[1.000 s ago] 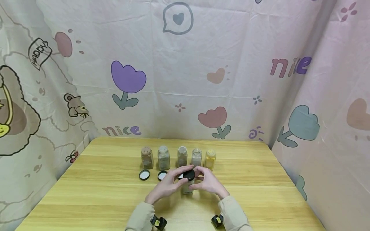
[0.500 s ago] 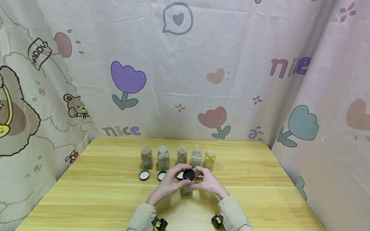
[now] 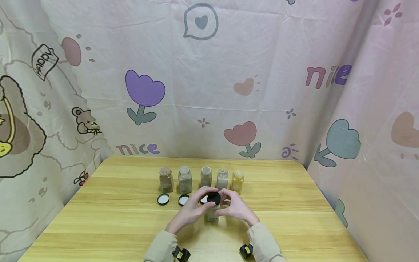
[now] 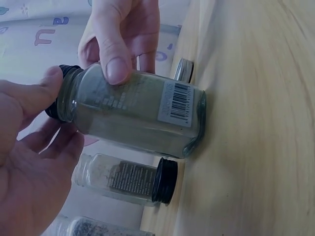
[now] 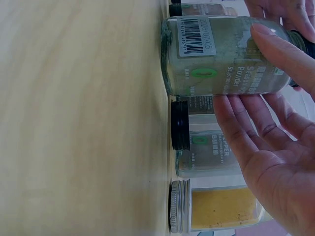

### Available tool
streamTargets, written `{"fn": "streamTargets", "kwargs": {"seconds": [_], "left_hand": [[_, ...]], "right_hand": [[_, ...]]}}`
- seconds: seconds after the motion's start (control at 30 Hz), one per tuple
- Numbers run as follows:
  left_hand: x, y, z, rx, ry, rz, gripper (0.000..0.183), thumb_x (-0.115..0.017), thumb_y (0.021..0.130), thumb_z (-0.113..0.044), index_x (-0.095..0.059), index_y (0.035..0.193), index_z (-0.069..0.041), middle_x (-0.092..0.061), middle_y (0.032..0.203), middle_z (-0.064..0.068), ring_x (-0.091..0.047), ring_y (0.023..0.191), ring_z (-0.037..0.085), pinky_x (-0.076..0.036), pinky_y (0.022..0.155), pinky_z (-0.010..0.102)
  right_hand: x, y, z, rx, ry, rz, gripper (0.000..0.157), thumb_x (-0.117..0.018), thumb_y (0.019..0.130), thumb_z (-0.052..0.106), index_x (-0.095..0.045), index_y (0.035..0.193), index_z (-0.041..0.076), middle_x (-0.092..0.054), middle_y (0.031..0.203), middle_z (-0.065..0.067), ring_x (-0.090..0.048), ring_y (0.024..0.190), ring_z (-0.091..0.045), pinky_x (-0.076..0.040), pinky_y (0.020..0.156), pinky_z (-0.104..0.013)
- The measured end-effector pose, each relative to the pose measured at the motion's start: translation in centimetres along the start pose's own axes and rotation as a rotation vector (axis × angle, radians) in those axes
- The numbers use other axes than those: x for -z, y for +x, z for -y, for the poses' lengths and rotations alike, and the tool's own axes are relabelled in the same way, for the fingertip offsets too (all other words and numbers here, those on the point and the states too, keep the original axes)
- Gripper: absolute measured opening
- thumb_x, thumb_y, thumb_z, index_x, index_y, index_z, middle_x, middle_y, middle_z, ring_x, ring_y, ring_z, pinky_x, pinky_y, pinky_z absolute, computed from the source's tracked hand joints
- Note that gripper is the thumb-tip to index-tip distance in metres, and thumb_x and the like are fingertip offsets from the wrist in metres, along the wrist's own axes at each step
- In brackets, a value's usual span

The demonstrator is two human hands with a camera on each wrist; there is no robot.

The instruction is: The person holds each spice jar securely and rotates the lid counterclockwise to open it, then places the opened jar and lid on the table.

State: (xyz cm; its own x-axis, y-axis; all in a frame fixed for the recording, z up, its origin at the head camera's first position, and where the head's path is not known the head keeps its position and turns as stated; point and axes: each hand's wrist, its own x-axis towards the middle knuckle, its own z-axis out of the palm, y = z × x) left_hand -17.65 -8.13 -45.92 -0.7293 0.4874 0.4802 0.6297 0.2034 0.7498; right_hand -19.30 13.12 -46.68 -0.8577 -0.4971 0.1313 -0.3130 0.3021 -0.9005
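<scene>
A square glass jar of greyish-green seasoning powder (image 5: 226, 54) stands upright between the hands, its barcode label low on the glass. My left hand (image 3: 192, 210) grips its black screw lid (image 3: 214, 198), thumb and fingers curled round the rim. In the left wrist view the lid (image 4: 61, 94) sits at the jar's neck. My right hand (image 3: 237, 207) holds the glass body, thumb (image 5: 278, 44) on one face and fingers on the opposite side. The base of the jar (image 4: 192, 123) is right at the wooden table.
Behind stand several uncapped spice jars in a row, from a brown one (image 3: 166, 180) to a yellow one (image 3: 237, 182). Black lids (image 3: 163, 199) lie upturned in front of them, one partly behind the left fingers. A silver lid (image 5: 180, 206) lies before the yellow jar.
The left thumb and fingers shift slightly on the black lid, and the shine on its top changes. The right hand and the jar stay in place.
</scene>
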Motion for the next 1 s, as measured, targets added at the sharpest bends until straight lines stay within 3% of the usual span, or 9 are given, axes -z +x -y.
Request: {"fn": "streamTargets", "kwargs": {"seconds": [0.17,0.33,0.47,0.6,0.83,1.0], "left_hand": [[-0.2,0.0,-0.1,0.012,0.057,-0.045,0.044,-0.071,0.093,-0.018,-0.060,0.133,-0.004,-0.064,0.130,0.013,-0.062,0.119,0.030,-0.056,0.104,0.037],[0.3,-0.2,-0.2,0.028,-0.059,0.056,0.048,-0.062,0.100,-0.017,-0.050,0.143,0.001,-0.054,0.146,0.021,-0.054,0.134,0.036,-0.046,0.116,0.039],[0.4,-0.2,-0.1,0.025,-0.102,0.106,0.045,-0.056,0.103,-0.015,-0.048,0.145,0.002,-0.053,0.147,0.023,-0.053,0.134,0.040,-0.045,0.117,0.042],[0.2,-0.2,0.1,0.010,-0.039,0.060,0.041,-0.059,0.101,-0.015,-0.055,0.139,0.000,-0.061,0.138,0.021,-0.060,0.125,0.038,-0.052,0.111,0.043],[-0.7,-0.1,0.2,-0.008,0.115,-0.084,0.042,-0.074,0.090,-0.018,-0.064,0.129,-0.006,-0.063,0.125,0.011,-0.062,0.115,0.030,-0.055,0.103,0.037],[-0.5,-0.1,0.2,0.021,0.091,-0.042,0.047,-0.073,0.092,-0.021,-0.061,0.134,-0.005,-0.060,0.136,0.014,-0.057,0.127,0.033,-0.051,0.110,0.041]], "right_hand": [[-0.1,0.1,0.0,0.013,-0.012,-0.002,0.045,-0.087,0.074,0.008,-0.064,0.112,0.004,-0.066,0.106,-0.009,-0.062,0.100,-0.019,-0.055,0.097,-0.016],[-0.1,0.0,0.1,-0.002,-0.011,-0.003,0.045,-0.087,0.074,0.008,-0.064,0.113,0.005,-0.066,0.107,-0.007,-0.062,0.102,-0.022,-0.054,0.098,-0.016],[-0.2,-0.1,0.0,0.002,-0.030,-0.007,0.046,-0.087,0.074,0.009,-0.063,0.113,0.005,-0.065,0.107,-0.007,-0.062,0.101,-0.019,-0.056,0.100,-0.022],[-0.2,-0.1,-0.1,0.014,-0.040,-0.007,0.047,-0.087,0.074,0.009,-0.063,0.114,0.003,-0.066,0.106,-0.009,-0.061,0.099,-0.016,-0.057,0.101,-0.026],[-0.2,-0.1,-0.1,0.012,-0.014,-0.002,0.048,-0.087,0.074,0.008,-0.063,0.116,0.004,-0.066,0.108,-0.009,-0.063,0.100,-0.016,-0.055,0.097,-0.017],[-0.1,-0.1,-0.1,0.011,-0.023,-0.008,0.047,-0.087,0.074,0.008,-0.064,0.115,0.005,-0.066,0.108,-0.007,-0.062,0.100,-0.015,-0.054,0.097,-0.014]]}}
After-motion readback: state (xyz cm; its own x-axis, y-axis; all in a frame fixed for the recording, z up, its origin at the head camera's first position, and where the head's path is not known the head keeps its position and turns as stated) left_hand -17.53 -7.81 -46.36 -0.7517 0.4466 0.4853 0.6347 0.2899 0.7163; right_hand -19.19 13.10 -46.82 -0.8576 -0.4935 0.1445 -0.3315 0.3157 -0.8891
